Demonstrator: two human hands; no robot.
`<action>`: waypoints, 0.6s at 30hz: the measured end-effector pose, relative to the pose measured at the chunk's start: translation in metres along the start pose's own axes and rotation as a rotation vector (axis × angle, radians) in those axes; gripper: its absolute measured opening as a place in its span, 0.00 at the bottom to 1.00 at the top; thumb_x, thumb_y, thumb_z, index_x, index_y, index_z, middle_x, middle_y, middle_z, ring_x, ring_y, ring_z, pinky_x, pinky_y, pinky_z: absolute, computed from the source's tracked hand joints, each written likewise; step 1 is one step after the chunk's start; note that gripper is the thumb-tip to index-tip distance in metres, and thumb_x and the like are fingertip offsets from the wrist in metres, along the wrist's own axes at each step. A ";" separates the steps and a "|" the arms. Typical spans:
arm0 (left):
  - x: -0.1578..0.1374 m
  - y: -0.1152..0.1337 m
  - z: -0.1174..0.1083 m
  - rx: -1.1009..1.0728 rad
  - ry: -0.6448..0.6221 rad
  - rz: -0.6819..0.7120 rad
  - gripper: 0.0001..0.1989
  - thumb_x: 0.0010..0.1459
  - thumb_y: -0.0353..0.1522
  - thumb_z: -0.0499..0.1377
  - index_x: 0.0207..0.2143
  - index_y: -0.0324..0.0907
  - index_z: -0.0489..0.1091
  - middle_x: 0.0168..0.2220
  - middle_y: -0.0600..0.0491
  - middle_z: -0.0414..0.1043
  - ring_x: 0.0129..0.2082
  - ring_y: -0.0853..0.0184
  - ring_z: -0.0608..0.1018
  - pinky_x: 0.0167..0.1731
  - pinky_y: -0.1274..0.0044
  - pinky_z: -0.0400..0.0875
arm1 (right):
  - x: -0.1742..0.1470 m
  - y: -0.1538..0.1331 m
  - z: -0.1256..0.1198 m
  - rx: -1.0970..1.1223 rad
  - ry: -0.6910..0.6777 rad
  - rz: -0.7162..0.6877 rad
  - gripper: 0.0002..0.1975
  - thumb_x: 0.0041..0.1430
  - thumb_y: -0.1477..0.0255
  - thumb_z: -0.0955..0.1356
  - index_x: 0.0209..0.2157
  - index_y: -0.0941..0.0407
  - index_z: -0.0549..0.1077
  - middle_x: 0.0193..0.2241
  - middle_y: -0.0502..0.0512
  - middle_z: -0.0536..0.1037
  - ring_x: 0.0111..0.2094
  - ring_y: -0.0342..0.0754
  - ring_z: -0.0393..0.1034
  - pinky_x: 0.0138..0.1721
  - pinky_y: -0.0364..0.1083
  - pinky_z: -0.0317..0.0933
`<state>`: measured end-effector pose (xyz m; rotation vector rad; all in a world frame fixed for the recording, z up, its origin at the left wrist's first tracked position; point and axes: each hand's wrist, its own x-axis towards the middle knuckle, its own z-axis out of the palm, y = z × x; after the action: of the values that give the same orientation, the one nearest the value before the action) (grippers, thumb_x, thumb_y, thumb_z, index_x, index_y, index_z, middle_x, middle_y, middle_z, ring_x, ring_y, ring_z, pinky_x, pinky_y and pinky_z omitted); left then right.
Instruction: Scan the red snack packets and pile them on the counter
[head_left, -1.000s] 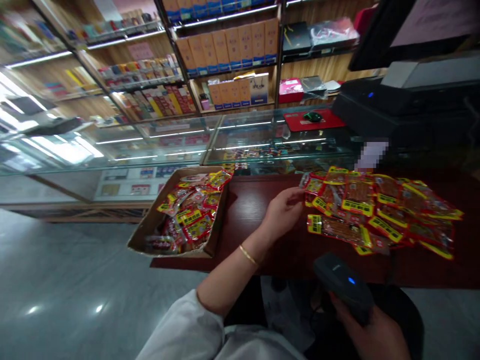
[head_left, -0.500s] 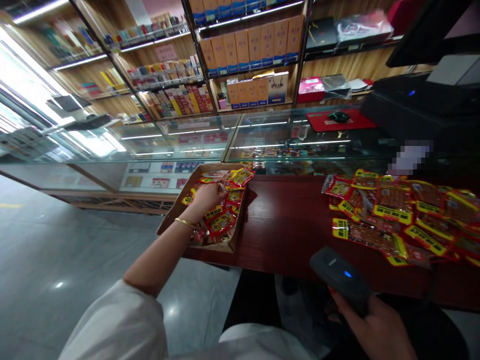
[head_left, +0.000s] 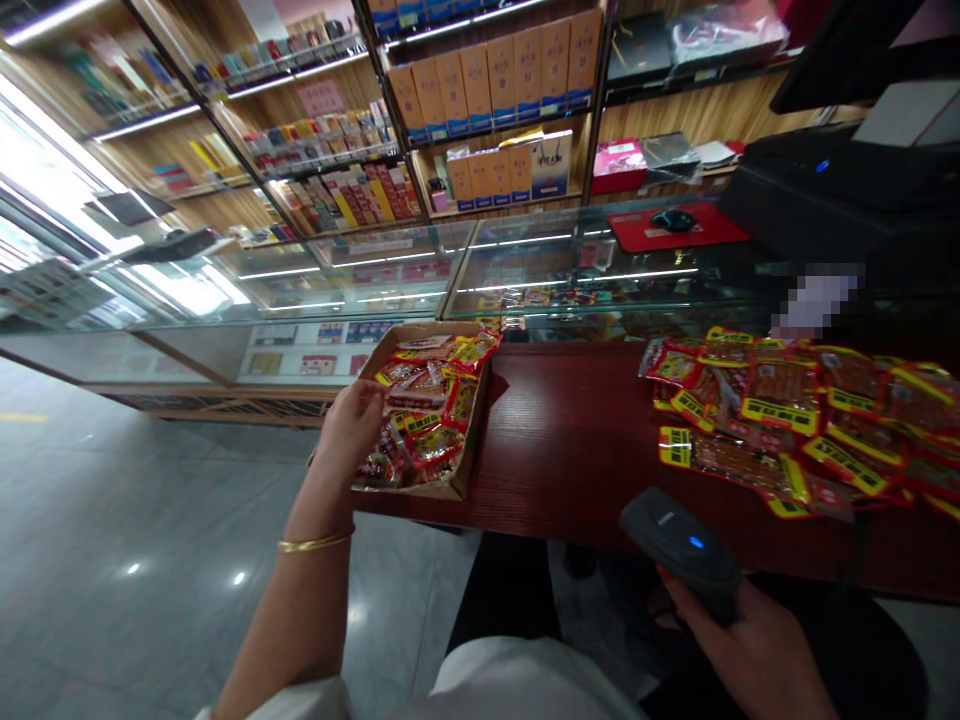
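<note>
My left hand (head_left: 351, 428), with a gold bangle on its wrist, is at the left side of an open cardboard box (head_left: 480, 425). Its fingers are closed in a pinch at the near end of a snack packet (head_left: 418, 388), red and yellow with a clear window. More such packets lie in the box under and around it. In my right hand (head_left: 757, 640) is a dark grey barcode scanner (head_left: 679, 550) with a lit blue light, held above the table's front edge. Its head points up and left.
A pile of snack packets (head_left: 780, 400) covers the right of the dark red wooden table (head_left: 555, 430). Behind stand a glass display counter (head_left: 525, 255), a mouse (head_left: 673, 220) on a red mat (head_left: 626, 232) and a black checkout machine (head_left: 840, 200). Shelves of boxes line the wall.
My left hand has drawn back from the middle of the box toward its left edge, uncovering packets there. My right hand and the scanner have stayed in place.
</note>
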<state>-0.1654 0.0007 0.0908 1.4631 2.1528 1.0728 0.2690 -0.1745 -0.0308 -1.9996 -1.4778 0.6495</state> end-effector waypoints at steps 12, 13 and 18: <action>-0.095 0.074 0.095 -0.829 -0.453 -0.111 0.19 0.45 0.32 0.65 0.42 0.42 0.71 0.31 0.55 0.76 0.27 0.70 0.76 0.30 0.79 0.72 | -0.008 -0.001 -0.008 0.113 0.057 0.005 0.18 0.52 0.52 0.70 0.31 0.53 0.80 0.31 0.58 0.87 0.32 0.59 0.83 0.34 0.48 0.75; -0.099 0.071 0.109 -0.796 -0.506 -0.085 0.18 0.44 0.31 0.65 0.41 0.42 0.72 0.30 0.55 0.76 0.27 0.70 0.76 0.30 0.79 0.72 | -0.009 -0.002 -0.010 0.113 0.077 -0.004 0.18 0.52 0.52 0.70 0.31 0.53 0.80 0.30 0.57 0.86 0.31 0.58 0.83 0.35 0.48 0.75; -0.105 0.051 0.162 -0.556 -0.643 0.006 0.07 0.47 0.32 0.65 0.30 0.39 0.77 0.24 0.55 0.73 0.23 0.72 0.71 0.24 0.82 0.65 | -0.015 -0.001 -0.018 0.085 0.092 -0.051 0.17 0.55 0.54 0.69 0.35 0.53 0.80 0.31 0.57 0.86 0.33 0.57 0.83 0.40 0.48 0.75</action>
<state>0.0139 -0.0188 0.0059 1.3010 1.2793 0.9267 0.2758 -0.1916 -0.0162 -1.8962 -1.4182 0.5813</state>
